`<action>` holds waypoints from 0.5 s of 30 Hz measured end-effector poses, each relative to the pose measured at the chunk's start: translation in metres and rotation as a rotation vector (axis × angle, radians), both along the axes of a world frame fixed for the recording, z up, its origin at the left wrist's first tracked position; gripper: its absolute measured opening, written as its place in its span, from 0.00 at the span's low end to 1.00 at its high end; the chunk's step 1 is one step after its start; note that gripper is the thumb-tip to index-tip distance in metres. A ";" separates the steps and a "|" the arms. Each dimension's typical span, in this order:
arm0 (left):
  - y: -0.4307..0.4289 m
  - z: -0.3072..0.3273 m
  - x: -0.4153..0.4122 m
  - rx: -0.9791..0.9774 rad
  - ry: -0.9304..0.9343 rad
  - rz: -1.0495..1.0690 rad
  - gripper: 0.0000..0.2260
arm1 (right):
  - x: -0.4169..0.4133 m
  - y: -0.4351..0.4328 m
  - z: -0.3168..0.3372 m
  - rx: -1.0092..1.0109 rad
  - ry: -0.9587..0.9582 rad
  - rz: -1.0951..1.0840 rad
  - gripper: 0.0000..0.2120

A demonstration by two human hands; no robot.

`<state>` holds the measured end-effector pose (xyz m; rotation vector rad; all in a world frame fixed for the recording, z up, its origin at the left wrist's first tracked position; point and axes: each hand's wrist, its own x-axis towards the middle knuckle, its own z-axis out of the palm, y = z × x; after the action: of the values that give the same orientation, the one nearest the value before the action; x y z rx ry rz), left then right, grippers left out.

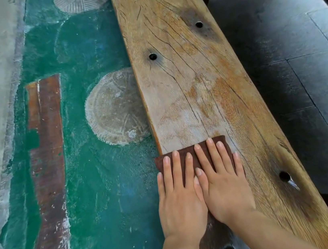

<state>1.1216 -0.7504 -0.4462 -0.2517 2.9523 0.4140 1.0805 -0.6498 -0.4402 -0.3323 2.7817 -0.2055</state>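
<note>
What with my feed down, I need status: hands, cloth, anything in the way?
Left hand and right hand flat, side by side, pressing brown cloth. Cloth on wooden plank, at its left edge. Ahead: only drilled holes, cracks.

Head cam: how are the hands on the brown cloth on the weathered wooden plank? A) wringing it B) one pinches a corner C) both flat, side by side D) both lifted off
C: left hand and right hand lie side by side, fingers straight, flat on the brown cloth on the weathered wooden plank.
</note>
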 end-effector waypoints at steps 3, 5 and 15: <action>0.000 0.000 -0.006 -0.013 0.019 -0.008 0.22 | -0.009 0.000 -0.001 0.000 -0.016 0.034 0.24; -0.002 0.002 -0.018 -0.001 0.023 0.026 0.22 | -0.023 -0.002 -0.001 -0.002 -0.015 0.048 0.24; -0.039 -0.006 -0.120 0.038 0.067 0.083 0.22 | -0.129 -0.038 -0.008 -0.055 0.030 0.087 0.25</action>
<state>1.0021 -0.7895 -0.4519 -0.3640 3.0035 0.4980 0.9513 -0.6882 -0.4486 -0.4724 2.7877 -0.2580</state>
